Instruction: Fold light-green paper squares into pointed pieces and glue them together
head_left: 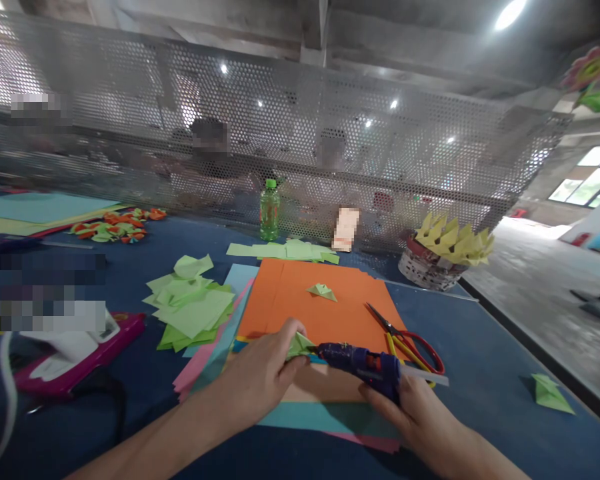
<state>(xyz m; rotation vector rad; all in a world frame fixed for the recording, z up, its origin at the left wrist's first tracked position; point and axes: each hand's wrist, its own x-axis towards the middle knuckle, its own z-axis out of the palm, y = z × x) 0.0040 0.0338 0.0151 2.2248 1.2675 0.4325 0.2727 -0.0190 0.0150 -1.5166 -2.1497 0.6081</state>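
Observation:
Between the thumb and fingers of my left hand is a small folded piece of green paper. My right hand grips a dark blue hot glue gun, its nozzle at the right edge of the folded paper; whether they touch I cannot tell. A clear glue stick juts out from the gun's back end. Both hands are over a stack of coloured paper with an orange sheet on top. Another folded green piece lies on that sheet. Red-and-yellow-handled scissors rest at its right side.
Loose green paper squares are piled left of the stack. A green bottle stands behind, before a perforated metal screen. At right are a basket with yellow folded points and a green piece. A pink power strip lies left.

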